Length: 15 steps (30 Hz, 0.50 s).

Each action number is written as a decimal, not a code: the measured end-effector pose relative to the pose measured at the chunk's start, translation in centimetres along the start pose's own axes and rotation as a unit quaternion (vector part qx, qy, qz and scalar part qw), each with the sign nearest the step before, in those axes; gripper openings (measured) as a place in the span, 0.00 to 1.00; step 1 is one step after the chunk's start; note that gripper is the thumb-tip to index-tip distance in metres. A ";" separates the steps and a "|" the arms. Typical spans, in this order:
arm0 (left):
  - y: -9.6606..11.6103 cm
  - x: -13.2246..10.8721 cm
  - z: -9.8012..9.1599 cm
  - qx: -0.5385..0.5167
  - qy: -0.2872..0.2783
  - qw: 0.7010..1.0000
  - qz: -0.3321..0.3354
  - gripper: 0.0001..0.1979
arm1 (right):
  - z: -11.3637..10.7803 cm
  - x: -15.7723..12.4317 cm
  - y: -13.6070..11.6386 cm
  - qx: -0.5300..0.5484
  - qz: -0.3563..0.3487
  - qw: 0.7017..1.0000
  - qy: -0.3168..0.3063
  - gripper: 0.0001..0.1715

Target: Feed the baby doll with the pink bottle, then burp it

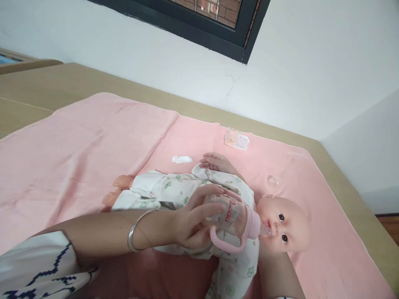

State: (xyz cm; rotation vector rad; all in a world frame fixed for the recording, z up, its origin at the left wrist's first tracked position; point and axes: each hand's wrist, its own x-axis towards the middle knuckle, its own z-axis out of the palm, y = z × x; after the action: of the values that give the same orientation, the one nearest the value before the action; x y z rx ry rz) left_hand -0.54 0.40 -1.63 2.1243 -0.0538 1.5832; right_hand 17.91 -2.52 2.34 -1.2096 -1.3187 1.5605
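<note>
A baby doll [285, 222] in a white suit with green bear prints lies on its back, head to the right. My left hand [202, 216] is wrapped round a clear baby bottle [232, 218] with pink handles and a pink collar. The tilted bottle's teat touches the doll's mouth. My right forearm passes beneath the doll's neck and comes out on its far side. There my right hand [216, 161] rests against the doll's sleeve, its fingers stretched out, partly hidden by the sleeve.
Under the doll spreads a pink blanket [77, 153] on a wooden table [149, 97]. Beyond the doll lie a small white item [182, 159], a printed packet [237, 139] and a clear cap [273, 180]. A white wall with a dark window frame [199, 33] stands behind.
</note>
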 end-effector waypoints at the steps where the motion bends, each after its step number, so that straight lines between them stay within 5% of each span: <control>1: 0.0 0.0 0.0 0.001 0.001 1.000 0.001 0.23 | 0.2 2.3 -0.6 0.003 0.004 1.000 -0.007 0.50; 4: 0.0 0.1 0.1 -0.001 0.007 1.000 0.006 0.23 | -0.1 9.5 -0.3 0.015 0.042 0.999 -0.027 0.45; 7: -0.1 0.2 0.2 -0.009 0.013 1.000 0.012 0.23 | -0.9 13.6 1.6 0.040 0.073 0.996 -0.027 0.38; 15: -0.1 -0.3 0.4 -0.013 0.018 1.000 0.008 0.25 | -1.4 13.8 3.3 0.084 0.076 0.993 -0.019 0.27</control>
State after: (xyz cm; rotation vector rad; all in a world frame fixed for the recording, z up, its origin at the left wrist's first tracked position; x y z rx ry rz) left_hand -0.25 0.28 -1.98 2.0804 -0.0795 1.6200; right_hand 15.60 10.29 -3.55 -1.2021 -1.1143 1.7732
